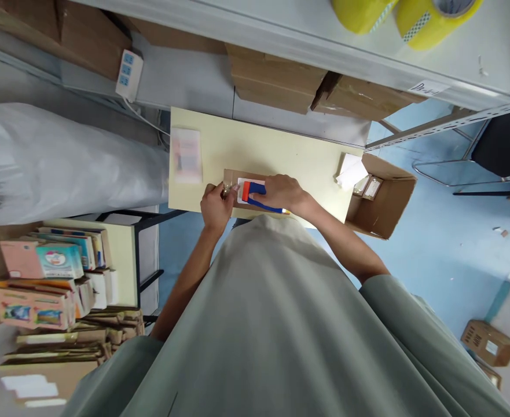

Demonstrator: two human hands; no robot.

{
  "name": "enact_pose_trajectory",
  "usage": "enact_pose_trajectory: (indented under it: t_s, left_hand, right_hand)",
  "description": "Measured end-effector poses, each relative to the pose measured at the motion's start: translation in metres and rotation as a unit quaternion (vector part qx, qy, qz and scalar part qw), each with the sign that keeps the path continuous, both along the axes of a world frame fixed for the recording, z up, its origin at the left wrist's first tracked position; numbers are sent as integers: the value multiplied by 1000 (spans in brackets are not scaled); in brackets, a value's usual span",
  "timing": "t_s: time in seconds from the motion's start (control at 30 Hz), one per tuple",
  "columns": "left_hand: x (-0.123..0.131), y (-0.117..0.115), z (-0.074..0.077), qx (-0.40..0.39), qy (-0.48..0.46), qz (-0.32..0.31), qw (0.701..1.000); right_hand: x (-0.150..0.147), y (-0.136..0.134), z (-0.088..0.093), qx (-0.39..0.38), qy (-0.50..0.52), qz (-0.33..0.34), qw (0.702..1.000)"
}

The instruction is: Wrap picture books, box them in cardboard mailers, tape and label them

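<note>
A flat brown cardboard package [255,174] with a white label [240,191] lies along the near edge of the pale yellow table [272,145]. At the package's left end, the fingers of my left hand [215,207] are closed in a pinch, with shiny clear material beside the fingertips. My right hand [284,192] is wrapped round a blue tool with a red-orange end, which looks like a tape dispenser [265,202]. The tool rests over the package, its red-orange end towards my left hand. My right palm and fingers hide part of it.
A pale printed sheet [186,155] lies on the table's left. Folded white paper [351,171] sits by an open cardboard box [396,200] at the right. Overhead, a shelf [289,35] carries yellow tape rolls [437,23]. Stacked books [59,260] and a large white bag [72,156] stand left.
</note>
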State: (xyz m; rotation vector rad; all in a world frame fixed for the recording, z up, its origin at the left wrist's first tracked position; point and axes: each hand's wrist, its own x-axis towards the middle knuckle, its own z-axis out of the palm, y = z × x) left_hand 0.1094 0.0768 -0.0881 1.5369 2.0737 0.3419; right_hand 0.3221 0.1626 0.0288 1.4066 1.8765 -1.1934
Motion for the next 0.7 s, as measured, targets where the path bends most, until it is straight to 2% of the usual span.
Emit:
enact_pose_trajectory:
  t_s: [0.27,0.43,0.57,0.7]
  left_hand:
    - [-3,3,-5,-9,-28,13,1000]
    - [0,4,-9,0,-58,26,998]
    - [5,5,-11,-5,-75,27,997]
    - [6,6,-14,-8,-74,32,997]
  right_hand:
    - [0,0,-1,-1,-20,-7,1000]
    - [12,0,14,-19,-21,-6,1000]
    - [45,-4,36,-34,-21,-22,999]
    - [100,-15,58,-76,-58,-56,994]
